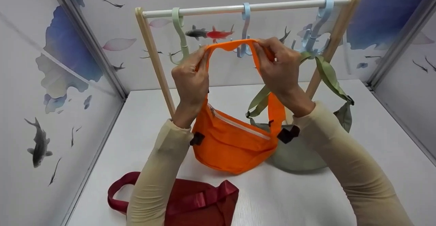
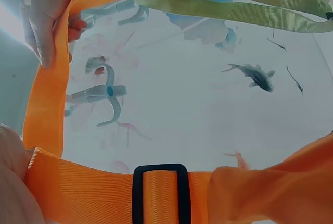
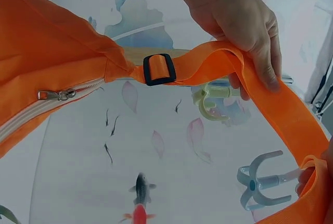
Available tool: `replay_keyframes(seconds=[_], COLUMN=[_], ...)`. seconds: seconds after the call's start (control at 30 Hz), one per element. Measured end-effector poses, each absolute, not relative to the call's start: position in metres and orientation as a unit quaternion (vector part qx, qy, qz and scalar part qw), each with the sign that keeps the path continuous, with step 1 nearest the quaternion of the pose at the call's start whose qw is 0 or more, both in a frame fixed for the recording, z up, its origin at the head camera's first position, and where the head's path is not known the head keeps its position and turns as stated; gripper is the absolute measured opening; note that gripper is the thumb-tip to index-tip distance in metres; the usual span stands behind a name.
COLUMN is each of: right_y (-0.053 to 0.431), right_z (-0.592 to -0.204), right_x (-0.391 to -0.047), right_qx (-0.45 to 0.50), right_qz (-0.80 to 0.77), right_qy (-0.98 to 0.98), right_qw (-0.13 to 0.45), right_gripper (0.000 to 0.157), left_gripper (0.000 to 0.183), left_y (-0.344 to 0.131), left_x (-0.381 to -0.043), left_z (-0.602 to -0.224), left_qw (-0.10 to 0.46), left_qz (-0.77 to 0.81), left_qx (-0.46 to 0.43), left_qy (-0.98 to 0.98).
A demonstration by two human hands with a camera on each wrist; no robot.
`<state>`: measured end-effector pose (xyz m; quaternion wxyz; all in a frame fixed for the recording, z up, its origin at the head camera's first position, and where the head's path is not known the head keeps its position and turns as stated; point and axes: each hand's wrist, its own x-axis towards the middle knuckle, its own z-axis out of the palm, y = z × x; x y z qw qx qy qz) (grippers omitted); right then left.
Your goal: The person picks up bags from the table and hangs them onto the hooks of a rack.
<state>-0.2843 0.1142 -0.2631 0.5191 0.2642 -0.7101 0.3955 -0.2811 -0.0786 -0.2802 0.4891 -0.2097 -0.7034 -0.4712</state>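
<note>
Red bag (image 1: 201,202), toward left edge of the tabletop (image 1: 136,123); left hand (image 1: 191,77), pinching an orange strap (image 1: 221,45); orange bag (image 1: 235,147), held up by that strap over mid-tabletop; right hand (image 1: 281,67), gripping the strap's other side; green bag (image 1: 296,154), hung on a blue hook (image 1: 321,19) at right end of the rail (image 1: 286,5)
</note>
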Motion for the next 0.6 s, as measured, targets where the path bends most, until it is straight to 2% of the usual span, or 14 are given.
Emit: replay_keyframes(seconds=[0.4,0.6], right_y=[0.113,0.118], right_z=[-0.267,-0.273], right_x=[-0.293,-0.296], right_qx=[0.258,0.262], right_qz=[0.389,0.374], right_qy=[-0.721,-0.737], right_qw=[0.512,0.499], right_gripper=[0.016,0.018], left_gripper=[0.025,0.024], left_y=[-0.076,-0.077], left_x=[-0.289,-0.291], left_z=[-0.285,-0.292], left_qw=[0.490,0.470], left_qz=[-0.468,-0.476], left_qx=[-0.196,-0.194], left_qy=[-0.709,-0.717])
